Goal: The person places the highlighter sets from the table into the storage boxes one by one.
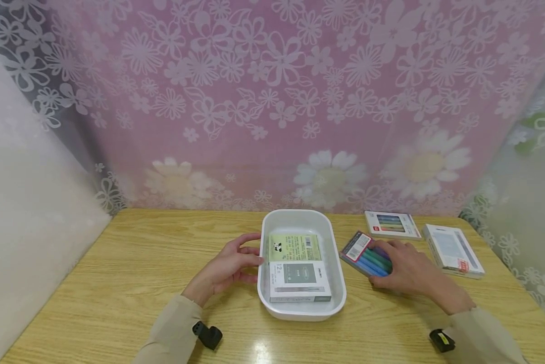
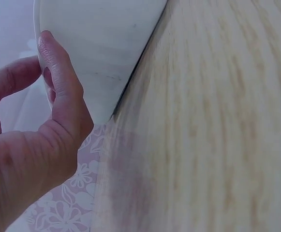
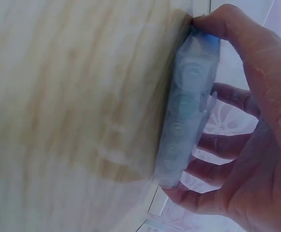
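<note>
Your right hand (image 1: 404,268) covers the far end of the clear marker pack (image 1: 369,259), so you cannot count every pen in it. The right wrist view is blurred: round pen ends show faintly through the plastic, and you cannot tell whether the pack's lower edge touches the wooden table (image 1: 154,263). Your left wrist view cuts the white tray (image 1: 295,220) down to a piece of its outer wall, with the contents out of sight. Both sleeves run off the bottom of the head view, and most small print is unreadable.

The marker pack sits at 10 o'clock from the middle of your right hand, held between the thumb and bent fingers, tilted and just beside the tray. The flat pen pack (image 1: 392,225) lies near 11 o'clock from that hand, the windowed white box (image 1: 454,251) at 2.

Your left hand (image 1: 229,265) holds the tray's rim at 9 o'clock, thumb and fingers bent. Inside, the green panda packet (image 1: 295,246) lies toward 12, its near edge hidden by the white pen box (image 1: 299,280) toward 6.
</note>
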Demonstrator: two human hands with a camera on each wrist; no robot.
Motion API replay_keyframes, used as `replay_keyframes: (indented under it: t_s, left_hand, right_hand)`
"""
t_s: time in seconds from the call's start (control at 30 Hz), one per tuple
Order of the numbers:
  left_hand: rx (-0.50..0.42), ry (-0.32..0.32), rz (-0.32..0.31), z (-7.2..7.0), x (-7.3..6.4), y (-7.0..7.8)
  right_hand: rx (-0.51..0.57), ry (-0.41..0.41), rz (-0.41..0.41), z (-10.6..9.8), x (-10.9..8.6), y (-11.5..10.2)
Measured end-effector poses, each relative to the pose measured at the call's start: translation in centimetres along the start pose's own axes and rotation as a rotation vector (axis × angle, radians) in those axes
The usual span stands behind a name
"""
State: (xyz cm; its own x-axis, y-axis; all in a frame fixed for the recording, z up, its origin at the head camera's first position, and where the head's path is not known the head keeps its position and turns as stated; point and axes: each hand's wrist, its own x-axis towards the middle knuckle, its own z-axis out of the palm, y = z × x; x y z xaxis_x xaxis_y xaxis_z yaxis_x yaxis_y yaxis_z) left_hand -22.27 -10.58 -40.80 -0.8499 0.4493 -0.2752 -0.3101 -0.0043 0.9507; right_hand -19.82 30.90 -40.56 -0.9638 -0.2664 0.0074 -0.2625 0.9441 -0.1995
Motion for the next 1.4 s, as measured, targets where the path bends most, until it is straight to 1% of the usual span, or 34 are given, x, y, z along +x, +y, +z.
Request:
replay_keyframes:
  t_s: [0.27, 0.53, 0.7, 0.83, 0.97, 1.23, 1.4]
  left_hand:
    - [-0.001, 0.004, -0.003, 0.0, 0.0, 0.0]
    - [0.005, 0.012, -0.005, 0.0, 0.1, 0.1]
    - [0.005, 0.009, -0.007, 0.0, 0.1, 0.1]
    - [0.002, 0.003, -0.005, 0.1, 0.0, 0.2]
    - [0.000, -0.001, -0.006, 0.2, 0.1, 0.2]
    - [0.003, -0.008, -0.006, 0.1, 0.0, 0.3]
    - [0.004, -0.002, -0.007, 0.1, -0.1, 0.3]
  right_hand:
    - [0.043, 0.017, 0.021, 0.3, -0.3, 0.2]
    - [0.052, 0.071, 0.011, 0.4, -0.5, 0.6]
    - [0.038, 0.100, -0.001, -0.1, -0.5, 0.4]
    - [0.024, 0.137, -0.019, -0.6, -0.5, 0.2]
    - [0.034, 0.179, -0.035, -0.9, -0.5, 0.1]
    - [0.029, 0.216, -0.075, -1.6, -0.7, -0.2]
    - [0.022, 0.241, -0.099, -1.9, -0.8, -0.6]
